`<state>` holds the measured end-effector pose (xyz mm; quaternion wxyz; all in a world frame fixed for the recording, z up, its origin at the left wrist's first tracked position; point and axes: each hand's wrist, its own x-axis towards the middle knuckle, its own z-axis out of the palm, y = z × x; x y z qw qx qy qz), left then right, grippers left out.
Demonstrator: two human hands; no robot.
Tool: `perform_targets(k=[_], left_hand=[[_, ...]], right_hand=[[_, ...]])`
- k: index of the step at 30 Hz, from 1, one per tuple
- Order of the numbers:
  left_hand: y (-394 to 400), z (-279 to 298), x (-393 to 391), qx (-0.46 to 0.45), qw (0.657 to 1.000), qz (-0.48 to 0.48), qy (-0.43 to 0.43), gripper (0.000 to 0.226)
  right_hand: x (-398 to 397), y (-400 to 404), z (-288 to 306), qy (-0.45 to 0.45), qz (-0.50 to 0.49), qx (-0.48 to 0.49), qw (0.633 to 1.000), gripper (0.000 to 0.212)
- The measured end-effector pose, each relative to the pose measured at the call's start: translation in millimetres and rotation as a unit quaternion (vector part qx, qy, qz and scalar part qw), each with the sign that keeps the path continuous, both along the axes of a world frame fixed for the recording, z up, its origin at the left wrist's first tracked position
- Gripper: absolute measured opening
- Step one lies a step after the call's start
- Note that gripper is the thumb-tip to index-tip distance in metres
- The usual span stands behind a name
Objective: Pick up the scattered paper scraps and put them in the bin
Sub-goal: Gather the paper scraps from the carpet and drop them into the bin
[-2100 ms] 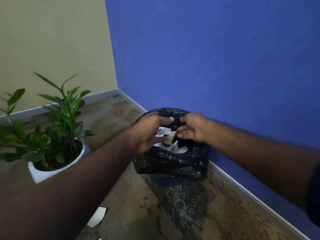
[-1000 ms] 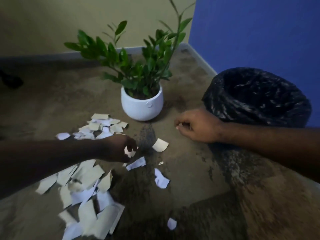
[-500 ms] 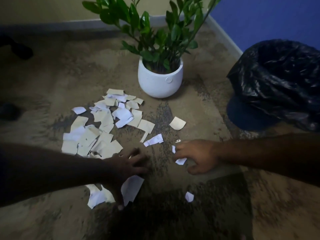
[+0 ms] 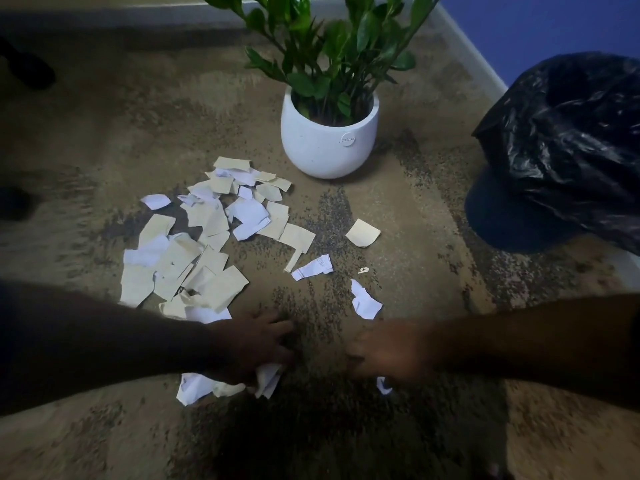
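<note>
Several white and cream paper scraps [image 4: 207,244] lie heaped on the brown carpet, with a few loose ones [image 4: 363,233] to their right. My left hand [image 4: 256,348] is low on the floor. Its fingers curl round a crumpled white scrap [image 4: 268,379], and more scraps [image 4: 195,388] lie beside it. My right hand [image 4: 388,353] hovers palm down over a small white scrap [image 4: 382,388]; its fingertips are hidden and blurred. The bin with its black bag liner [image 4: 568,143] stands at the right edge.
A green plant in a white pot [image 4: 329,143] stands just behind the scrap heap. A skirting board [image 4: 471,57] and blue wall run behind the bin. Dark objects [image 4: 27,69] sit at the far left.
My left hand has drawn in and closed on the white scrap it lay over. My right hand left the scrap it touched and moved nearer to me, over the small scrap.
</note>
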<state>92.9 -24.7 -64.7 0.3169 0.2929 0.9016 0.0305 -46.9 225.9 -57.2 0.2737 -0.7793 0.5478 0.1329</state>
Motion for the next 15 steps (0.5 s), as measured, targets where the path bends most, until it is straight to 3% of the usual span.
perform_targets(k=[5, 10, 12, 15], left_hand=[[1, 1, -11, 0.002, 0.998, 0.032, -0.061, 0.055], [1, 3, -18, 0.047, 0.996, 0.051, -0.054, 0.045], [0, 4, -24, 0.064, 0.996, 0.058, -0.023, 0.034], [-1, 8, -35, 0.125, 0.986, 0.11, 0.026, 0.036]], right_hand=[[2, -1, -11, -0.025, -0.074, 0.088, 0.993, 0.018], [-2, -1, -8, -0.046, -0.121, 0.139, 0.982, 0.017], [-6, -1, -3, -0.076, -0.166, 0.085, 0.979, 0.021], [-18, -3, 5, -0.076, -0.261, -0.042, 0.961, 0.027]])
